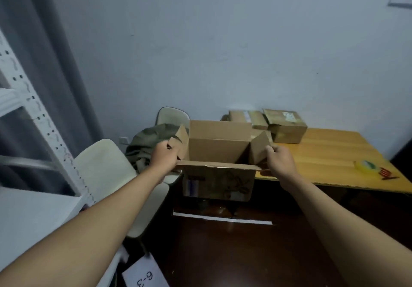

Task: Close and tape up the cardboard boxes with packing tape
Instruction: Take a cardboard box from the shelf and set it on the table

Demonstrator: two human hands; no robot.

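An open brown cardboard box (219, 182) is held in the air at the left end of the wooden table (330, 153), its flaps standing up. My left hand (164, 156) grips the box's left side flap. At the other side, my right hand (281, 157) grips the right side flap. The near flap folds out flat toward me between both hands. A roll of clear packing tape (366, 166) lies on the table's right part, beside a red tool (386, 173).
Several taped boxes (286, 126) are stacked at the table's back against the wall. Two pale chairs (104, 166) stand to the left, the farther one holding an olive garment (148, 144). A white metal shelf (29, 117) stands far left. The floor is dark.
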